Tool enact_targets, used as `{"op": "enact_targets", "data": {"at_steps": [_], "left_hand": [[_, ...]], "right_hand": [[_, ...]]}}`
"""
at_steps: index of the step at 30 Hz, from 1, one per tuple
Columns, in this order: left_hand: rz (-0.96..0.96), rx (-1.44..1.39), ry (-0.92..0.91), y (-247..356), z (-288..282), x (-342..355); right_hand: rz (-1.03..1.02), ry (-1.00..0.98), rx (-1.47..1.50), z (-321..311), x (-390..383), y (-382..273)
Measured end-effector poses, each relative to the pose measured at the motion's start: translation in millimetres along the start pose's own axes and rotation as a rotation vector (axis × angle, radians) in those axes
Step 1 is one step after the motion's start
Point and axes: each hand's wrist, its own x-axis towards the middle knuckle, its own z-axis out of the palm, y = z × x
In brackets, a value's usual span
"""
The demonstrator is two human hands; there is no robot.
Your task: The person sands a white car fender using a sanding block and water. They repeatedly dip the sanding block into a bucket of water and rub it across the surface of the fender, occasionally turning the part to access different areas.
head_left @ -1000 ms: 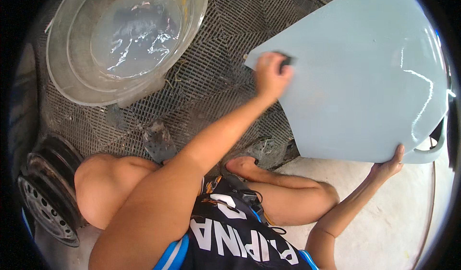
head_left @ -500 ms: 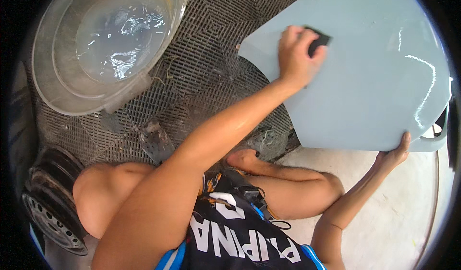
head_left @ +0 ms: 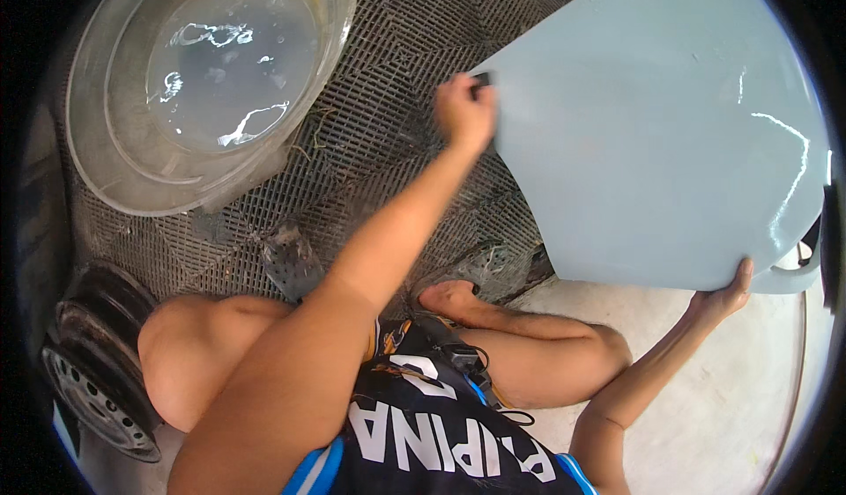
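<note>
My left hand [head_left: 467, 112] is closed around a small black block [head_left: 480, 84], probably a sanding block; the fingers partly hide it. It rests at the left corner of a large, smooth blue-grey panel [head_left: 652, 143], shaped like a vehicle body panel. On the near right edge of this panel, my right hand [head_left: 727, 294] has its thumb on the top face and its fingers hidden underneath. White light reflections curve over the panel's right side.
A round translucent tub [head_left: 115, 173] with cloudy water stands at upper left on a dark grid mat [head_left: 397, 63]. Black steel wheel rims [head_left: 97, 372] lean near my left knee. Pale flooring [head_left: 696, 407] extends at lower right. My bent legs are below the panel.
My left hand has moved left with the black block, from the panel's face to its left corner. The right hand keeps its hold on the edge.
</note>
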Motion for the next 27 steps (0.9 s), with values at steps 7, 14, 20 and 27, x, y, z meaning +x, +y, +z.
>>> {"op": "enact_targets", "data": {"at_steps": [7,14,20,27], "left_hand": [[0.621,-0.234,0.002,17.1,-4.4,-34.5],[0.913,-0.396,-0.002,90.7,15.0,-15.6],[0.661,-0.159,-0.055,42.6,8.3,13.8],[1.057,-0.435,-0.045,166.3,28.2,10.3]], "right_hand": [[0.04,-0.02,-0.003,-2.3,0.5,1.7],[0.084,0.004,0.017,-2.0,-1.2,-1.5],[-0.002,0.006,0.014,3.5,-4.8,1.7],[0.061,-0.007,0.017,-1.3,-5.3,-0.1]]}}
